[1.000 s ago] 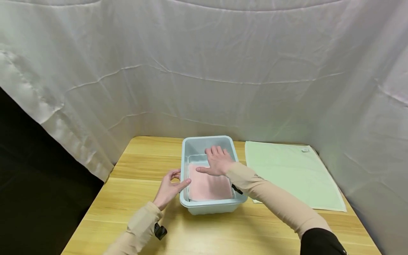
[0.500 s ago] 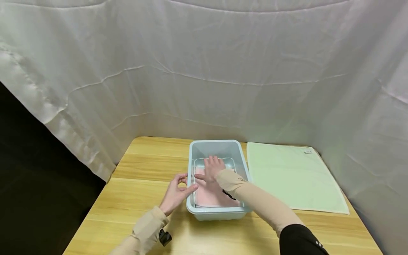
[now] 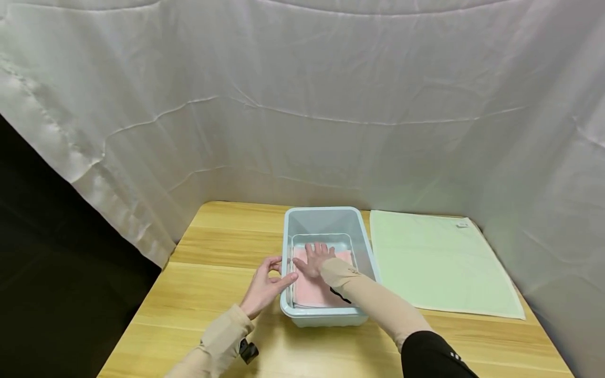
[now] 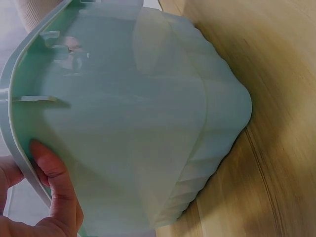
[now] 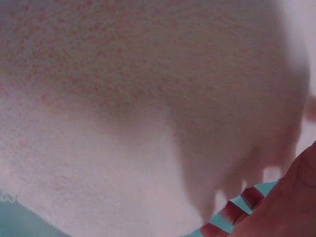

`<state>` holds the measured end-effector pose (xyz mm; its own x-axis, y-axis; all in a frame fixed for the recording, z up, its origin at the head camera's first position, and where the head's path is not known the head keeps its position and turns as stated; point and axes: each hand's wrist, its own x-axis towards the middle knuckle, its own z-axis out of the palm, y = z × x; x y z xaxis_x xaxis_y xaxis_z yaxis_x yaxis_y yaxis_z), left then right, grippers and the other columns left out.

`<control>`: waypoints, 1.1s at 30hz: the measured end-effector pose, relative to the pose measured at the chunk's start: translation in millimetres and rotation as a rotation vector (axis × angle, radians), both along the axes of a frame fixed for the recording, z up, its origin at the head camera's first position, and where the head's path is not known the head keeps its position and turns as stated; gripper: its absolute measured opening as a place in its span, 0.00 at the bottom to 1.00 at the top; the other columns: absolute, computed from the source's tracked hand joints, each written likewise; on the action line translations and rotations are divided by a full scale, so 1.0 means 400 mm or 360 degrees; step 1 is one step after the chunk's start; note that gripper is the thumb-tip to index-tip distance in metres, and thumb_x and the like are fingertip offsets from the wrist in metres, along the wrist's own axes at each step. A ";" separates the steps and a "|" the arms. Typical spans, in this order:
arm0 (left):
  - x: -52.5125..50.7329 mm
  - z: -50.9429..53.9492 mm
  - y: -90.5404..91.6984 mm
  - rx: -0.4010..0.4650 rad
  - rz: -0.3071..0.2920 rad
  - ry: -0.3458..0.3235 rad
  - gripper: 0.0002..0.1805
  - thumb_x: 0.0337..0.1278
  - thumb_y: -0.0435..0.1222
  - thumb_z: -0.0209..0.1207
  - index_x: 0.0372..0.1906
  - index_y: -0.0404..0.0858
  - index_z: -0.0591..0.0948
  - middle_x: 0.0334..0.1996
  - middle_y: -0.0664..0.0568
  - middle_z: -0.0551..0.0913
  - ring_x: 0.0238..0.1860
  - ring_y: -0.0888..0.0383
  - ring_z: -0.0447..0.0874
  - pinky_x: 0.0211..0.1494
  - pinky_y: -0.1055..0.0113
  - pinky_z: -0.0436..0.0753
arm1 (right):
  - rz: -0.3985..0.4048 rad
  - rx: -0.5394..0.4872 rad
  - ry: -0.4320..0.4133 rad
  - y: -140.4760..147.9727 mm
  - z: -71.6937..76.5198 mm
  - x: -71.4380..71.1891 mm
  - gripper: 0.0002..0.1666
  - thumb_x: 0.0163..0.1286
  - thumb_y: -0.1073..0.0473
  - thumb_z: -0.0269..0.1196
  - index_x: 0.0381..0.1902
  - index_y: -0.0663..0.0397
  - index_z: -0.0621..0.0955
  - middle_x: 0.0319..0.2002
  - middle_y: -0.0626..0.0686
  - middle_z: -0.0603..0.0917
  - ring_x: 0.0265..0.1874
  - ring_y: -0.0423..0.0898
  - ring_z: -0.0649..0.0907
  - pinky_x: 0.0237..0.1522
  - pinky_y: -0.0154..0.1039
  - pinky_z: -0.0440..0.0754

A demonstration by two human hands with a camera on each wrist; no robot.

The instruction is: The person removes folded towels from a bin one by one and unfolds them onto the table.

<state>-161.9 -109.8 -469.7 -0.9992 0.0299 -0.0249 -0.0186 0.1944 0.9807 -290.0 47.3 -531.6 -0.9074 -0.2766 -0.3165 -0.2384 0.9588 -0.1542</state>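
A light blue plastic bin stands upright on the table. Flat inside it lies a folded pink towel, whose fuzzy surface fills much of the right wrist view. My left hand grips the bin's left rim, thumb on top and fingers bent beneath the lip outside, as the left wrist view confirms. Reaching into the bin, my right hand rests palm down with spread fingers on the towel's far part. In the right wrist view, the fingertips extend past the towel's edge.
A pale green towel with a small white tag lies spread flat right of the bin. The wooden table is bounded at the back and right by a hanging grey-white curtain. Black cloth shows at far left.
My right hand has come down from above the pink towel onto it. The bin has shifted slightly right and nearer, with my left hand keeping its hold on the rim.
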 end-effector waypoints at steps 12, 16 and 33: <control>-0.008 -0.002 0.003 -0.0024 0.0007 -0.0011 0.35 0.56 0.34 0.70 0.65 0.26 0.69 0.46 0.37 0.76 0.33 0.43 0.87 0.39 0.59 0.89 | 0.0086 0.0133 -0.0006 -0.017 -0.053 -0.022 0.40 0.80 0.34 0.38 0.78 0.52 0.58 0.77 0.60 0.61 0.78 0.56 0.59 0.80 0.56 0.57; -0.007 0.000 0.003 -0.0025 0.0001 -0.0029 0.36 0.56 0.34 0.70 0.66 0.26 0.68 0.46 0.37 0.76 0.33 0.44 0.87 0.40 0.59 0.90 | 0.0098 0.0135 0.0013 -0.015 -0.059 -0.024 0.41 0.80 0.33 0.39 0.77 0.54 0.59 0.75 0.61 0.63 0.77 0.56 0.61 0.79 0.53 0.58; -0.007 0.007 -0.003 0.0046 -0.0002 -0.0049 0.35 0.57 0.33 0.70 0.67 0.27 0.68 0.47 0.35 0.76 0.35 0.42 0.89 0.41 0.55 0.90 | 0.0381 0.0161 0.1228 0.003 0.002 -0.045 0.29 0.71 0.31 0.56 0.38 0.52 0.76 0.36 0.54 0.77 0.39 0.51 0.77 0.43 0.42 0.77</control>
